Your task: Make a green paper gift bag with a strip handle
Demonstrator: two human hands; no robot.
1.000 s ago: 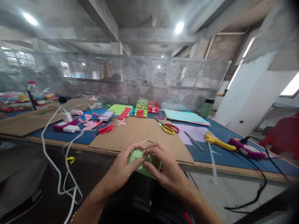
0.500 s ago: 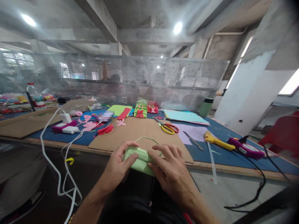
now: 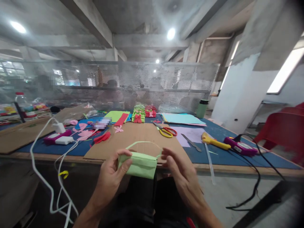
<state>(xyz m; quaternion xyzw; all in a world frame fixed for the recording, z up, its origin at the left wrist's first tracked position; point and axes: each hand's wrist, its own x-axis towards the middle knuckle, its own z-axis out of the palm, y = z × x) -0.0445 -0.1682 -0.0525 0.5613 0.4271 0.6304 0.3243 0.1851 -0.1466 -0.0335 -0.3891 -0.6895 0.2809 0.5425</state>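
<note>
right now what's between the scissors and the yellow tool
A grey metal blade lies there on a lilac paper sheet, between the scissors and the yellow tool, seen in the head view.

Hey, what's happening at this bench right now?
A person holds a small light green paper bag with a thin loop handle by the near edge of the blue-topped workbench. The left hand grips its left end, thumb on the front; the right hand has fingertips at its right end. Beyond lie a brown cardboard sheet and scissors with yellow and red handles.
</note>
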